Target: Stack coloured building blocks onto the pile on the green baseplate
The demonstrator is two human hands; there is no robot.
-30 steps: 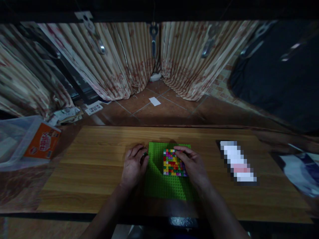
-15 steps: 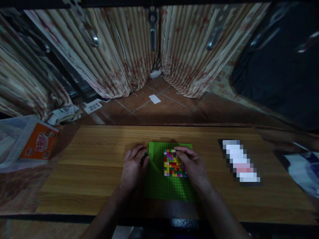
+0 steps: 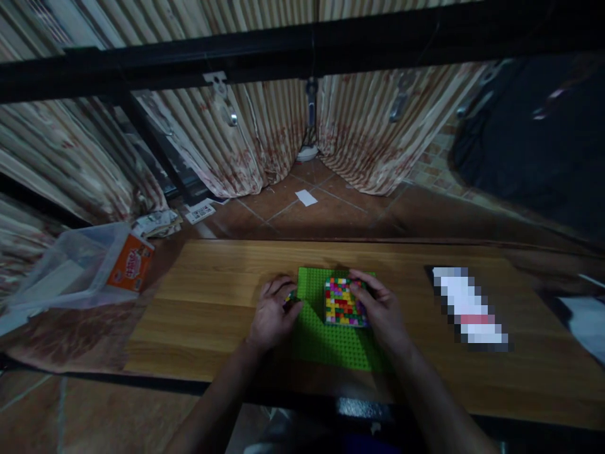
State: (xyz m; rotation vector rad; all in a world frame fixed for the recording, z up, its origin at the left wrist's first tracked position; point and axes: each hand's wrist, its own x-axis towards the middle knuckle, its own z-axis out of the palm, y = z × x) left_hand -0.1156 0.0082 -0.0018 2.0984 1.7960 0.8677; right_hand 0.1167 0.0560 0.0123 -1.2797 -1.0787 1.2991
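Note:
A green studded baseplate (image 3: 312, 343) lies on the wooden table. On its right part stands a square block of toy bricks (image 3: 341, 306), its top a mix of red, yellow, green, white, pink and orange. My right hand (image 3: 380, 309) is closed at the block's far right corner, the thumb on top and the fingers along the far edge; any loose brick under the thumb is hidden. At the plate's left edge my left hand (image 3: 274, 313) is curled round a few small toy bricks (image 3: 289, 299), dark and partly hidden by its fingers.
A pixelated dark-edged flat object (image 3: 470, 309) lies to the right on the table (image 3: 208, 302). Beyond the table's left end, a clear plastic bin (image 3: 80, 265) with an orange label stands on the floor. Curtains (image 3: 265, 139) and a dark metal rail (image 3: 265, 53) are behind.
The view has tilted up and shifted left, so everything sits farther right. My right thumb has moved lower on the block's top. My left hand stays curled beside the plate.

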